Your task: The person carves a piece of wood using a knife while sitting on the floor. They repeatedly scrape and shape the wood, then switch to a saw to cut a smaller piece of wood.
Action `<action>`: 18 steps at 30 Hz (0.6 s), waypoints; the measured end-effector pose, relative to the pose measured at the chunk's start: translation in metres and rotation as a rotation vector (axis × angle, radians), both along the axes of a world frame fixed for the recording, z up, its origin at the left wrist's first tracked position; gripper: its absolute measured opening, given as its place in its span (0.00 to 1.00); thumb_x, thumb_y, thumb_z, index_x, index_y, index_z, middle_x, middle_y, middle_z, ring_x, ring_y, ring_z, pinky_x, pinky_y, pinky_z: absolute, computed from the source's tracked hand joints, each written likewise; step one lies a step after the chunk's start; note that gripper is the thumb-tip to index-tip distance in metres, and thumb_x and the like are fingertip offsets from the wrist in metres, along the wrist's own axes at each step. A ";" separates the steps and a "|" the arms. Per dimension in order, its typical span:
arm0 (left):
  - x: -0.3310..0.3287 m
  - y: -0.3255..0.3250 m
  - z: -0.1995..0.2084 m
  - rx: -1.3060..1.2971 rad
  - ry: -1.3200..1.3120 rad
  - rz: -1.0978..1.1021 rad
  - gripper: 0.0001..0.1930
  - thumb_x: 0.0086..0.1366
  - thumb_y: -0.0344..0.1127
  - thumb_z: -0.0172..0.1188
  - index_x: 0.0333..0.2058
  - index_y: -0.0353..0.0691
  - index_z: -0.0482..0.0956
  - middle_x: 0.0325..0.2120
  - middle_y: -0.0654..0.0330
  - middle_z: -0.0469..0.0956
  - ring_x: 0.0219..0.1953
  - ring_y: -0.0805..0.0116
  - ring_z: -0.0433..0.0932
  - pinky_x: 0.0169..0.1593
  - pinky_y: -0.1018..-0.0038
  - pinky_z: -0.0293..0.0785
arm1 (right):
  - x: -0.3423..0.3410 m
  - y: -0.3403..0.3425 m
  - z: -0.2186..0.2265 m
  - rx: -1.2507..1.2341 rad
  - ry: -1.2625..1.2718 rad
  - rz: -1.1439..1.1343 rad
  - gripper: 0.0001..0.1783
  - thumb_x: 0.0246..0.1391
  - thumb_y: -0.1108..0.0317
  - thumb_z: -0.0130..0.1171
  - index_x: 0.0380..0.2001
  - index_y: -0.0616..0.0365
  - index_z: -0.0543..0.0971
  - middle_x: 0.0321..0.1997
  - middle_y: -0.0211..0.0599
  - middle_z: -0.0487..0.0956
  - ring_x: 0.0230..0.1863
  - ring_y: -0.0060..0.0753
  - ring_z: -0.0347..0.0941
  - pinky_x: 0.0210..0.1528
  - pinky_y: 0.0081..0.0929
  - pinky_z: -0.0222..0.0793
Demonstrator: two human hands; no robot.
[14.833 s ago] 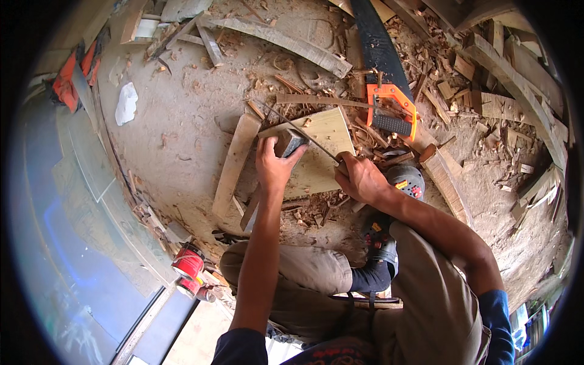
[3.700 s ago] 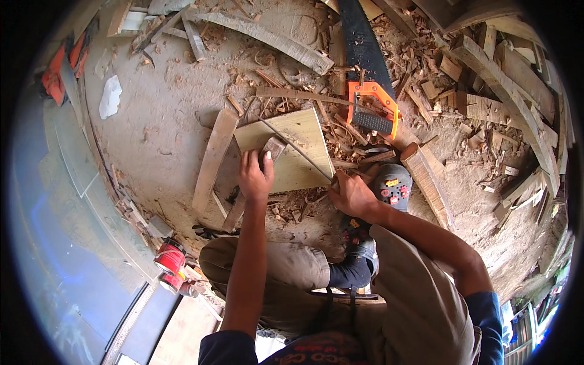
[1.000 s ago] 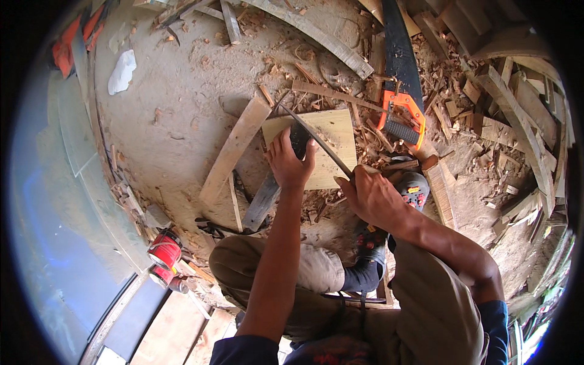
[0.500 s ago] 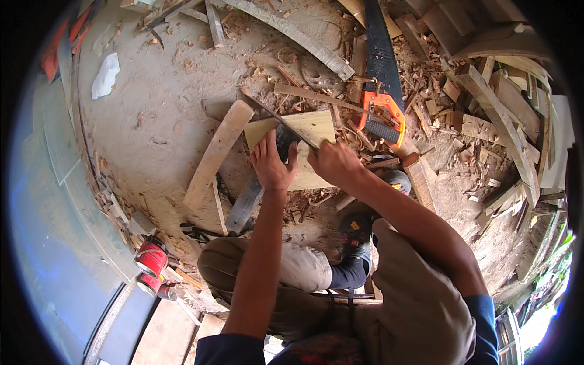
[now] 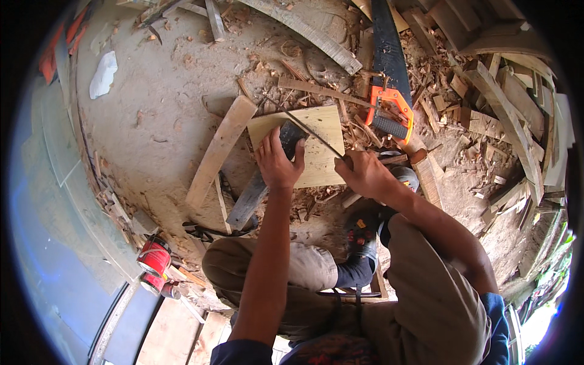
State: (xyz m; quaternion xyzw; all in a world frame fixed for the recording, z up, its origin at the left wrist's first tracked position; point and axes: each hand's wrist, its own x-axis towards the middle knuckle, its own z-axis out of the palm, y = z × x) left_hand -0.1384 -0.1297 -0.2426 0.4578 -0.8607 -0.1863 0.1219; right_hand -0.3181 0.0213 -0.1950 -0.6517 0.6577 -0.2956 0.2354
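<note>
A square of pale plywood (image 5: 322, 173) lies on the ground in front of me, with dark specks on its face. My left hand (image 5: 280, 161) presses down on a dark block-like piece (image 5: 293, 132) on the board, thumb and fingers spread about its sides. A grey weathered plank (image 5: 248, 202) runs out from beneath that wrist; whether it joins the dark piece is hidden. My right hand (image 5: 363, 174) is closed round the near end of a long thin dark tool (image 5: 313, 134), seen almost edge-on. It slants up and left over the board, past the dark piece.
A handsaw with an orange handle (image 5: 389, 112) lies beyond the board to the right. A loose plank (image 5: 220, 152) lies left of the board. Wood scraps (image 5: 480, 125) and shavings cover the right side. Red cans (image 5: 154, 257) stand at the lower left, near my knee.
My right hand has drawn the long thin tool back, right and slightly toward me. My left hand stays on the dark piece. The whole view has shifted slightly.
</note>
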 end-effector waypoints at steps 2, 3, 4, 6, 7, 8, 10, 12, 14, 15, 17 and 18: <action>0.000 0.000 0.001 -0.011 -0.019 -0.004 0.33 0.66 0.57 0.58 0.58 0.35 0.71 0.53 0.48 0.75 0.58 0.46 0.72 0.62 0.53 0.63 | 0.004 -0.001 0.001 -0.024 0.007 0.009 0.09 0.58 0.71 0.61 0.38 0.64 0.76 0.23 0.48 0.71 0.17 0.51 0.71 0.18 0.45 0.65; 0.001 0.000 0.001 -0.010 -0.010 -0.004 0.33 0.65 0.57 0.58 0.59 0.35 0.71 0.53 0.48 0.75 0.58 0.46 0.72 0.62 0.52 0.63 | 0.005 -0.002 0.003 -0.005 -0.009 -0.003 0.09 0.58 0.71 0.61 0.38 0.64 0.76 0.23 0.48 0.71 0.17 0.51 0.71 0.18 0.45 0.65; 0.000 -0.001 0.000 -0.009 -0.001 -0.003 0.33 0.65 0.57 0.59 0.59 0.36 0.71 0.53 0.47 0.75 0.58 0.45 0.72 0.61 0.51 0.63 | 0.007 -0.003 0.005 0.014 -0.025 -0.016 0.09 0.58 0.70 0.61 0.38 0.64 0.76 0.23 0.48 0.71 0.17 0.51 0.71 0.17 0.44 0.66; 0.000 -0.002 0.000 -0.010 0.017 -0.004 0.33 0.65 0.57 0.59 0.59 0.37 0.71 0.53 0.47 0.75 0.58 0.45 0.72 0.61 0.51 0.63 | 0.006 -0.004 0.010 -0.007 0.011 -0.002 0.07 0.58 0.71 0.60 0.37 0.64 0.76 0.22 0.48 0.70 0.16 0.51 0.71 0.16 0.43 0.66; 0.001 -0.002 -0.001 -0.010 0.023 -0.006 0.33 0.65 0.57 0.59 0.59 0.37 0.70 0.53 0.47 0.74 0.58 0.45 0.72 0.61 0.51 0.62 | 0.006 -0.005 0.011 -0.017 0.029 0.006 0.07 0.58 0.71 0.59 0.36 0.64 0.75 0.21 0.48 0.70 0.16 0.51 0.71 0.16 0.42 0.66; 0.001 -0.002 -0.001 -0.009 0.029 -0.007 0.33 0.65 0.57 0.59 0.59 0.37 0.70 0.53 0.47 0.74 0.58 0.45 0.71 0.62 0.51 0.62 | 0.006 -0.005 0.011 -0.043 0.093 0.026 0.07 0.58 0.72 0.59 0.35 0.65 0.75 0.21 0.49 0.70 0.16 0.52 0.70 0.16 0.43 0.66; 0.002 -0.001 0.000 -0.005 -0.002 0.000 0.34 0.65 0.57 0.58 0.60 0.36 0.70 0.54 0.47 0.74 0.59 0.45 0.71 0.62 0.51 0.62 | 0.009 -0.006 0.009 -0.097 0.221 0.069 0.06 0.57 0.72 0.59 0.35 0.65 0.75 0.20 0.50 0.69 0.16 0.53 0.70 0.17 0.43 0.67; 0.000 0.000 -0.001 0.009 -0.032 -0.003 0.34 0.65 0.57 0.58 0.60 0.36 0.70 0.55 0.46 0.74 0.60 0.45 0.70 0.63 0.51 0.61 | 0.012 -0.006 0.005 0.061 0.045 0.019 0.08 0.57 0.70 0.59 0.32 0.65 0.74 0.20 0.52 0.70 0.17 0.56 0.72 0.19 0.45 0.70; 0.001 -0.001 -0.001 0.026 -0.077 -0.011 0.34 0.65 0.57 0.58 0.60 0.36 0.70 0.56 0.46 0.73 0.60 0.44 0.70 0.64 0.51 0.60 | 0.017 -0.011 0.004 0.239 -0.104 -0.058 0.10 0.57 0.68 0.59 0.29 0.65 0.75 0.20 0.55 0.72 0.19 0.59 0.74 0.21 0.46 0.71; 0.002 -0.002 -0.001 0.001 -0.070 -0.017 0.34 0.65 0.56 0.58 0.60 0.35 0.70 0.55 0.46 0.74 0.59 0.45 0.71 0.63 0.52 0.61 | 0.018 -0.018 0.003 0.338 -0.163 -0.110 0.11 0.58 0.66 0.60 0.29 0.64 0.76 0.21 0.56 0.73 0.21 0.60 0.75 0.22 0.47 0.72; 0.003 -0.002 -0.001 -0.050 -0.056 -0.033 0.33 0.66 0.56 0.58 0.59 0.34 0.70 0.53 0.47 0.75 0.57 0.45 0.72 0.61 0.52 0.63 | 0.022 -0.035 -0.006 0.544 -0.279 -0.256 0.13 0.59 0.61 0.60 0.28 0.61 0.80 0.20 0.59 0.74 0.26 0.62 0.79 0.25 0.50 0.74; 0.001 -0.002 -0.002 -0.050 -0.041 -0.040 0.33 0.66 0.56 0.58 0.59 0.34 0.70 0.53 0.47 0.75 0.57 0.45 0.72 0.61 0.52 0.63 | 0.020 -0.036 -0.014 0.481 -0.249 -0.236 0.15 0.58 0.61 0.60 0.26 0.65 0.78 0.20 0.60 0.75 0.26 0.63 0.79 0.26 0.50 0.74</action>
